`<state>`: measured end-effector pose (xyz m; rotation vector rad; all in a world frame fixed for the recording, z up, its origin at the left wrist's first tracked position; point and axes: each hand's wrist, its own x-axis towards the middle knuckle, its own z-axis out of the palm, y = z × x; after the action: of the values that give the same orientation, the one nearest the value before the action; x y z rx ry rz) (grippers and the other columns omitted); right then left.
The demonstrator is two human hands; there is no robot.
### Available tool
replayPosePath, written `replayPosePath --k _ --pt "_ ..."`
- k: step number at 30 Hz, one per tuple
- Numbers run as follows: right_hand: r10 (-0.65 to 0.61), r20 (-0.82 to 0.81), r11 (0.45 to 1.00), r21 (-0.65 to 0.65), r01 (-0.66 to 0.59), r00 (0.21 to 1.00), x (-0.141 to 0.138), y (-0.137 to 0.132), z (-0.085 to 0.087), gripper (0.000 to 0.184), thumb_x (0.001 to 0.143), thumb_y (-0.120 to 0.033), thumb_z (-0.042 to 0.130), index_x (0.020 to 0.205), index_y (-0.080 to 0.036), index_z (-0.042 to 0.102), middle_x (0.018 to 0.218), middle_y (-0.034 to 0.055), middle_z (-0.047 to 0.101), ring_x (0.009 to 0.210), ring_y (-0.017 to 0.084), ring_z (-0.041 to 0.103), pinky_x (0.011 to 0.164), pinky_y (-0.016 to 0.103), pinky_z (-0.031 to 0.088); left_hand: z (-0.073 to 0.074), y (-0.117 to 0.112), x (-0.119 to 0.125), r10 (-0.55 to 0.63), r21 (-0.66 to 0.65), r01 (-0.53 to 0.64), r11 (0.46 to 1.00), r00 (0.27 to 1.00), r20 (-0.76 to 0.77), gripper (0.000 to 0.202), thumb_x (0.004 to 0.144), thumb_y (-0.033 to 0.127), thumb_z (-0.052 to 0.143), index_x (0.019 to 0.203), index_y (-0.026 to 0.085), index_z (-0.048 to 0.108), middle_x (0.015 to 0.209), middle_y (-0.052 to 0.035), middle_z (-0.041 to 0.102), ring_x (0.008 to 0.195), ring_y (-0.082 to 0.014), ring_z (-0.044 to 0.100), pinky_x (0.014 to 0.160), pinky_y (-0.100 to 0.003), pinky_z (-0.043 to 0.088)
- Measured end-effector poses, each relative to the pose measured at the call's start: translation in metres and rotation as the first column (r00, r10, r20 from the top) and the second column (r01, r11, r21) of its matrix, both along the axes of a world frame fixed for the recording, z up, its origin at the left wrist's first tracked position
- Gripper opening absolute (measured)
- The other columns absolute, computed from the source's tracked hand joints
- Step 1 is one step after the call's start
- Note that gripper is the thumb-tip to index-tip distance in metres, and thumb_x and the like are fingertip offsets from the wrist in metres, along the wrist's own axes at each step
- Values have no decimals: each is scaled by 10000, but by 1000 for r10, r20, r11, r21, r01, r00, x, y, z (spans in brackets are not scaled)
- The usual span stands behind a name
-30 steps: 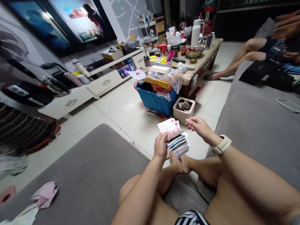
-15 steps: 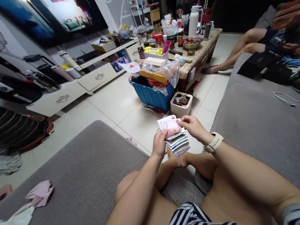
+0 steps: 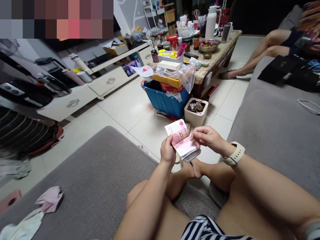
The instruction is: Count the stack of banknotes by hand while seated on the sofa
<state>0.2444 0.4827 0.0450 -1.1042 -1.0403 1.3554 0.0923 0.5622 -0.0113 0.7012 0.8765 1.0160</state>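
My left hand (image 3: pixel 168 150) is closed around a folded stack of pink and white banknotes (image 3: pixel 185 144), its thumb on the near face. One note shows a printed "100" and lies opened upward, while many paper edges fan out at the bottom of the stack. My right hand (image 3: pixel 209 137), with a cream watch strap (image 3: pixel 233 154) on the wrist, has its fingers pinched together at the right edge of the notes. Its fingertips partly cover that edge. Both hands are held above my crossed feet (image 3: pixel 193 168).
Grey sofa sections (image 3: pixel 100 180) lie on both sides. Ahead stand a blue bin (image 3: pixel 166 100), a small beige bin (image 3: pixel 196 116) and a crowded table (image 3: pixel 222 53). A pink cloth (image 3: pixel 51 200) rests at left. Another person's legs (image 3: pixel 265 50) show at far right.
The upper note has turned from lying across the stack to standing open with its "100" showing. My right hand has moved slightly down along the notes' right edge.
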Motion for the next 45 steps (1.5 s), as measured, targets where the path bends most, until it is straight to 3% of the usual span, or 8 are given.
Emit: replayPosePath --k 5,8,16,22,31,37,45 --pt "-309 95 950 -10 311 946 7 9 -7 337 721 -458 694 642 -174 530 530 -49 470 495 82 382 485 236 275 -3 -3 0 -103 57 104 993 994 -22 228 664 355 696 741 141 715 770 -51 724 740 -201 655 745 -303 488" --pt "-360 115 930 -40 366 926 8 12 -10 321 707 -451 703 692 -171 546 606 -35 516 551 89 419 521 239 307 -3 -7 1 -185 54 186 981 983 -6 285 666 359 703 836 132 720 830 -72 732 782 -218 663 802 -332 481" --pt "-306 110 947 -64 314 946 3 9 -11 350 666 -456 723 686 -169 523 656 -22 531 613 112 461 575 254 352 6 -16 6 -198 56 196 979 979 37 291 661 376 710 819 131 714 867 -87 735 835 -252 671 842 -370 469" --pt "-290 136 952 -63 300 947 4 8 -20 360 665 -464 725 652 -170 516 630 -21 525 584 117 459 553 259 340 1 -18 3 -245 61 242 968 969 34 334 678 416 714 822 115 715 802 -99 727 793 -252 669 820 -375 464" --pt "-228 103 966 -104 238 968 3 7 -20 320 642 -406 762 675 -171 547 639 -9 578 584 131 509 547 263 364 -3 -18 2 -186 60 182 982 980 65 289 727 406 677 796 128 713 772 -77 718 749 -218 651 787 -343 469" --pt "-260 126 952 -133 276 957 5 8 -25 352 642 -446 754 679 -170 539 622 -11 557 553 125 493 520 262 352 -7 -19 2 -212 7 212 977 975 72 303 701 419 690 788 129 703 732 -60 702 707 -206 640 734 -328 472" --pt "-250 105 952 -154 264 963 9 9 -30 368 625 -458 763 693 -175 538 646 12 599 573 144 532 538 274 398 -3 -20 -1 -305 63 303 951 952 14 297 701 441 670 786 158 698 787 -63 695 743 -218 620 721 -328 463"
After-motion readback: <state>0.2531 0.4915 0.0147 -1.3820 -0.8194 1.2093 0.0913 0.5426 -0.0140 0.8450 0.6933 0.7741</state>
